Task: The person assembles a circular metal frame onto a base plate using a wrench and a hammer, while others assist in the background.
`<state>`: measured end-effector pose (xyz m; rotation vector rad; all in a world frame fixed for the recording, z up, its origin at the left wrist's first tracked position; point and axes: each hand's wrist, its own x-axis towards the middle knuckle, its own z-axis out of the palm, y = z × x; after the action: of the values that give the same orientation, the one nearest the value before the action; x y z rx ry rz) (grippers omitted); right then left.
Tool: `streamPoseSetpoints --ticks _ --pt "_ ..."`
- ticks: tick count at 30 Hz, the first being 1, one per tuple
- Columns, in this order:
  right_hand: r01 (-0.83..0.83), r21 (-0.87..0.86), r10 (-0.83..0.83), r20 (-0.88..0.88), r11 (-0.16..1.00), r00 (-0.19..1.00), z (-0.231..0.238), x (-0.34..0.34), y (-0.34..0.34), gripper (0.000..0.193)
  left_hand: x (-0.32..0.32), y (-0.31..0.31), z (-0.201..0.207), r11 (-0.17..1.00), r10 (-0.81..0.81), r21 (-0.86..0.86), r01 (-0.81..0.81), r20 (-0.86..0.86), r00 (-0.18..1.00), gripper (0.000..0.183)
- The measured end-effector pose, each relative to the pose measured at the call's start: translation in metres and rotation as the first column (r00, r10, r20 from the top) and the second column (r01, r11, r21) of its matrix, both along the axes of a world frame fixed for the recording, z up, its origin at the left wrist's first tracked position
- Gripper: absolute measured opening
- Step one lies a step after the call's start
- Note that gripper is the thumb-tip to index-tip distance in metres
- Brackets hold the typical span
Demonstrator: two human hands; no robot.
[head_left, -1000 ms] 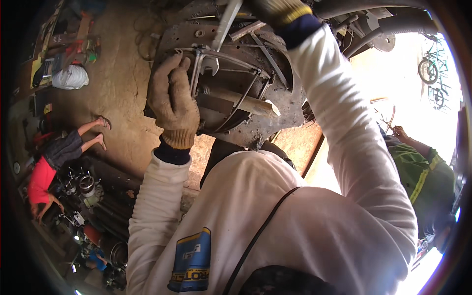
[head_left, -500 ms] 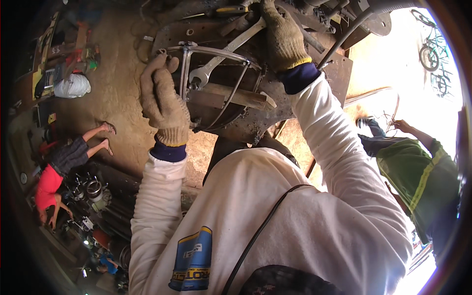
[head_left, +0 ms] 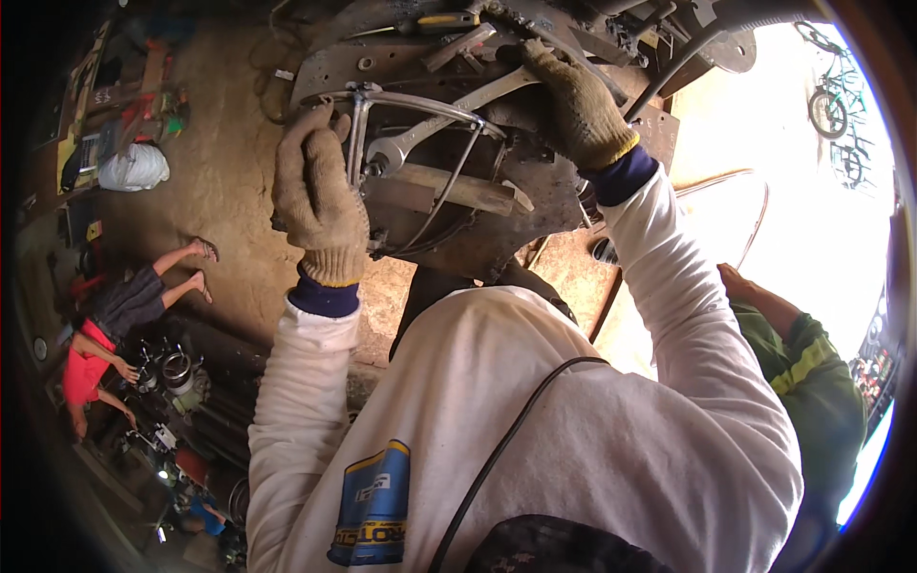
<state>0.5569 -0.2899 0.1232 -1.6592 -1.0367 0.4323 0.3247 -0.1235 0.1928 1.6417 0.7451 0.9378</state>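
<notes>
My left hand (head_left: 323, 196), in a tan knit glove, is closed at the left side of a curved metal rod frame (head_left: 430, 101). Its fingertips meet at the frame's upper left corner. A large wrench (head_left: 449, 116) lies slantwise across the frame, its open jaw around a small fitting (head_left: 374, 168) beside the left bars. My right hand (head_left: 580, 107), gloved alike, is closed on the wrench's far end, partly hiding it. Below the wrench, a squared wooden piece (head_left: 458, 188) lies inside the frame, over a dark steel plate (head_left: 530, 229).
A yellow-handled screwdriver (head_left: 447, 20) and a hammer-like tool (head_left: 460, 48) lie at the far side. A thick dark hose or cable (head_left: 673, 72) runs at right. A person in green (head_left: 812, 392) is close on my right; another in red (head_left: 88, 361) bends over machine parts at left.
My right hand has moved right and nearer to me, and the wrench's handle end has swung with it. My left hand stays nearly still. The person in green has moved nearer.
</notes>
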Motion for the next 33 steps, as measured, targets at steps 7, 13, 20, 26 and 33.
streamPoseSetpoints --ticks 7,13,20,26,33 --pt "-0.138 -0.176 0.181 0.252 0.975 0.951 0.007 0.005 -0.019 0.040 0.001 -0.003 0.005 1.000 -0.010 -0.026 0.009 -0.022 1.000 0.027" --pt "-0.302 -0.155 0.291 -0.093 0.940 0.952 0.010 0.015 -0.008 0.052 -0.001 0.000 0.000 0.997 -0.058 0.049 0.061 -0.061 0.996 0.031" --pt "-0.151 -0.258 0.268 0.511 0.954 0.817 0.015 0.026 0.028 0.072 -0.002 0.003 -0.002 0.996 -0.059 0.064 0.064 -0.075 0.995 0.029" --pt "-0.201 -0.284 0.231 0.075 0.937 0.970 0.025 0.018 0.045 0.056 0.002 0.001 0.007 0.958 0.004 0.281 0.055 -0.206 0.979 0.019" --pt "-0.221 -0.112 0.233 0.716 0.969 0.658 -0.036 0.035 0.186 0.051 0.009 0.000 0.002 0.976 -0.028 0.213 0.043 -0.070 0.997 0.019"
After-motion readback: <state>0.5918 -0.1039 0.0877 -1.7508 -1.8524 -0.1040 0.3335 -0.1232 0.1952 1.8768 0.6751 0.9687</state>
